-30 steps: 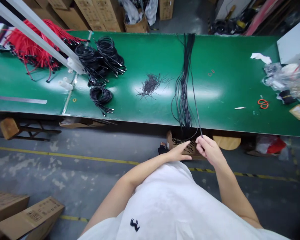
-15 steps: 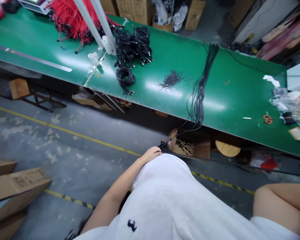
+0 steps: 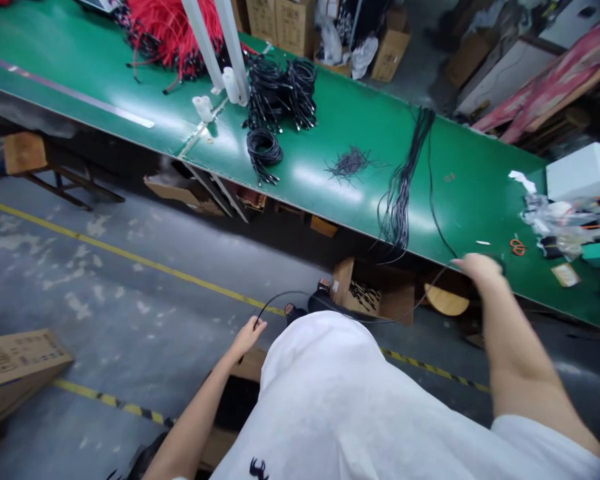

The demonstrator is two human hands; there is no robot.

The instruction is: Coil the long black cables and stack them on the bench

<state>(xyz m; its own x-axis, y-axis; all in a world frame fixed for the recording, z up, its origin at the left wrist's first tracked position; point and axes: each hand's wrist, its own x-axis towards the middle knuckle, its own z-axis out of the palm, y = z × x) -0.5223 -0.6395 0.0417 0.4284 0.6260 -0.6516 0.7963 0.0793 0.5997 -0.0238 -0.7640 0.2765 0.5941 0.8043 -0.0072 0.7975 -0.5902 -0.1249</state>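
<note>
A thin black cable (image 3: 390, 322) sags in front of my shirt from one hand to the other. My left hand (image 3: 247, 335) pinches it at the lower left, out over the floor. At the bench's front edge my right hand (image 3: 480, 268) is closed around the same cable, and a length runs on from there up across the green top. Left of that length lies a loose bundle of black cables (image 3: 405, 187), its lower ends hanging over the edge. Farther left are a small heap of short dark pieces (image 3: 350, 163) and a coiled black cable bunch (image 3: 264, 152).
The green bench (image 3: 325, 207) spans the view. It carries more black coils (image 3: 280, 90), red cables (image 3: 173, 33), orange-handled scissors (image 3: 517, 247) and plastic bags (image 3: 555, 213). Below stand an open carton (image 3: 397, 297) with black-ended cables and a round stool (image 3: 446, 300).
My right hand has come into view at the bench edge, holding the cable. My left hand has moved left and down, away from my waist, and the cable now bows between both hands.
</note>
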